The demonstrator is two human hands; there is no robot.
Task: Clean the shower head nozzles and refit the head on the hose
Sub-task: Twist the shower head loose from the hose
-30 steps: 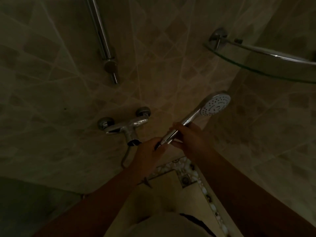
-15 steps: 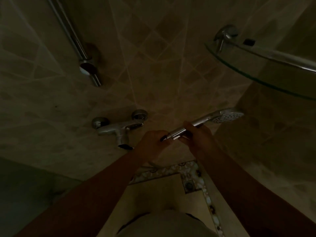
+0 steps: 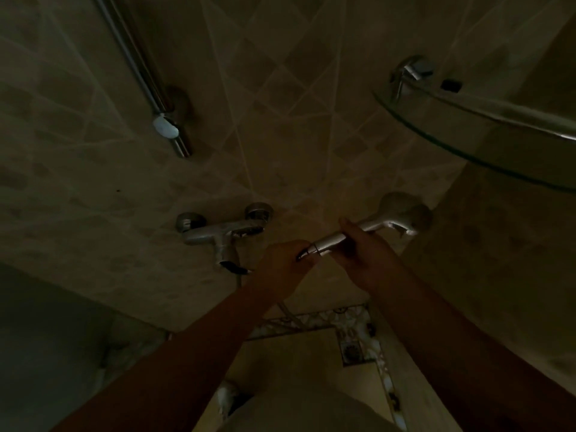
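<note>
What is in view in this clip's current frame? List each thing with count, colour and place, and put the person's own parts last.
shower head: one, chrome, right of centre, nozzle face turned away, handle held in both hands
hose: one, grey, mostly hidden, a short stretch shows under the left wrist
tap: one, chrome, on the tiled wall left of the hands
rail: one, chrome, upper left on the wall
glass shelf: one, clear with chrome bracket, upper right corner
floor drain: one, dark, on the floor below the hands
left hand: one, grip round the handle's lower end
right hand: one, grip round the handle's middle
</note>
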